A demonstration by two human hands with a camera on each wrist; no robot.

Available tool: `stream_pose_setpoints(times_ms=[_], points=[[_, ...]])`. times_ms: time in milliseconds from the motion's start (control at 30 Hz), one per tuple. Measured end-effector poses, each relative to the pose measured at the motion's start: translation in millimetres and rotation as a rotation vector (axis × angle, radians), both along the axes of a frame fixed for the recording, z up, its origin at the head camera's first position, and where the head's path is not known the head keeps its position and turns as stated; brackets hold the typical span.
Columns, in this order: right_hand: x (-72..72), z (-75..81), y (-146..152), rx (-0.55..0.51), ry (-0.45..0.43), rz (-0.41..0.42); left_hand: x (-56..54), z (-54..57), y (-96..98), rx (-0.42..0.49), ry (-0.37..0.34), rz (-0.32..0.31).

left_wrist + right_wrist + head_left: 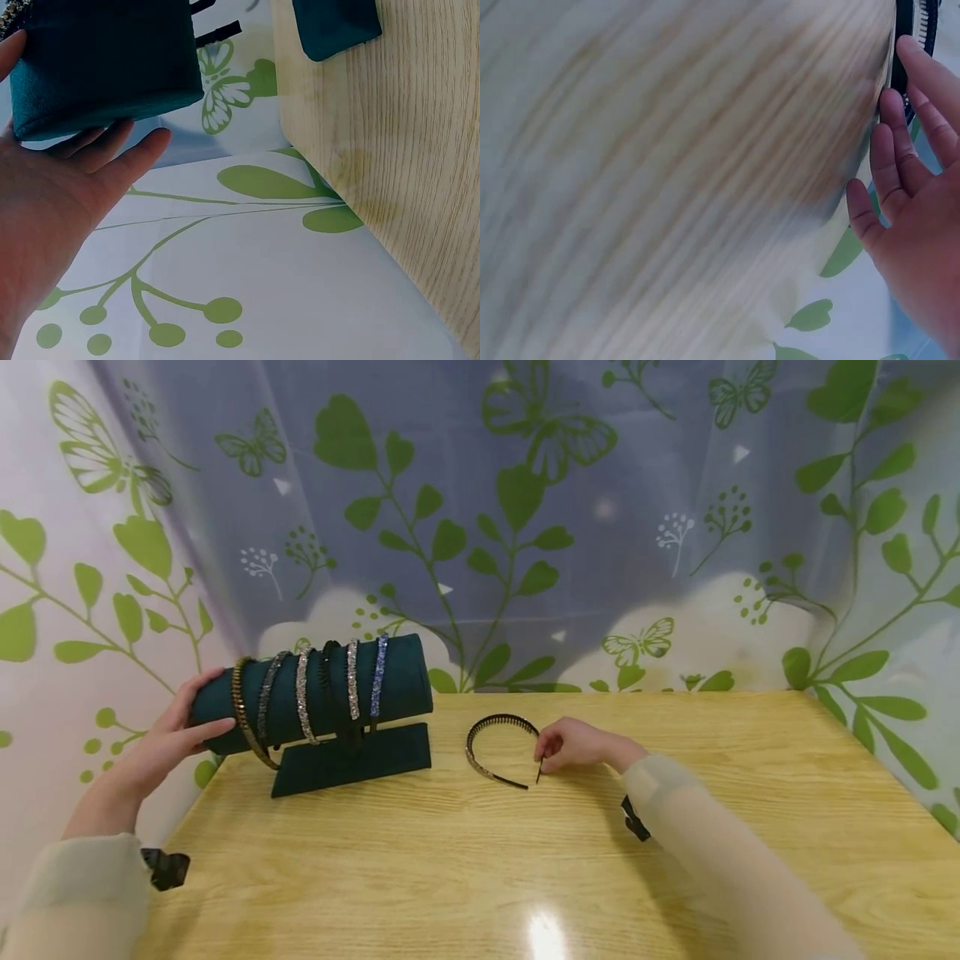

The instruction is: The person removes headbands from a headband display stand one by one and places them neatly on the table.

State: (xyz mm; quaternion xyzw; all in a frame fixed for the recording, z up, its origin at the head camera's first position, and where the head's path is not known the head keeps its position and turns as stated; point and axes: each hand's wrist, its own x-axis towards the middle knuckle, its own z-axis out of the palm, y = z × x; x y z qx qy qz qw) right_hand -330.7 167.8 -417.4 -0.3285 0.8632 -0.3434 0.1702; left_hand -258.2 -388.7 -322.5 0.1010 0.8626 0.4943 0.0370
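On the left of the table, a dark green velvet headband stand [405, 677] has a padded roll on a flat base. My left hand [161, 747] grips the roll's left end, thumb across the front and fingers behind, as the left wrist view also shows. Several headbands sit side by side round the roll, from a gold-brown one [238, 697] by my thumb to a blue glittery one [378, 677] at the right. Right of the stand, a black toothed headband [480, 763] lies on the wood. My right hand [577, 745] pinches its right end between thumb and fingers.
The pale wooden table [450, 877] reaches back to a curtain [675, 468] printed with green leaves and butterflies. A dark strap piece [165, 868] shows at the left sleeve, and another [635, 818] at the right sleeve.
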Motion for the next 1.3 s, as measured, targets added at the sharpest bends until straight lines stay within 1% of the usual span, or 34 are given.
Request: stream_pose_setpoints(times_ms=[133, 300, 433, 600, 800, 900, 1067, 1167, 1300], points=[[-1.0, -1.1, -5, 0.011, -0.006, -0.049, 0.2, 0.1, -1.4, -0.011, 0.001, 0.001], [-3.3, -4.9, -10, 0.003, -0.012, -0.113, -0.3, 0.1, -0.1, 0.007, -0.013, 0.007], [-3.3, -6.1, -16, -0.012, 0.007, -0.125, 0.3, 0.2, 0.1, 0.005, -0.023, 0.012], [0.7, -6.4, -24, -0.030, 0.006, -0.141, 2.2, -0.5, -0.9, -0.019, -0.006, 0.008], [2.5, -5.2, -28, 0.011, 0.020, -0.179, 2.7, -2.1, 0.4, -0.013, -0.011, 0.004], [1.7, -1.1, -28, 0.034, 0.027, -0.187, 2.2, -1.2, 1.3, -0.004, -0.009, 0.006], [3.0, 9.9, -31, 0.039, 0.038, -0.189, 0.8, 0.5, 3.3, 0.019, -0.011, 0.005], [2.7, 15.9, -36, 0.006, 0.070, -0.171, 0.8, 0.4, 3.4, 0.022, -0.007, 0.009], [-0.5, 28.3, -45, -0.087, 0.094, -0.168, 0.7, -0.5, 2.6, 0.019, -0.005, 0.009]])
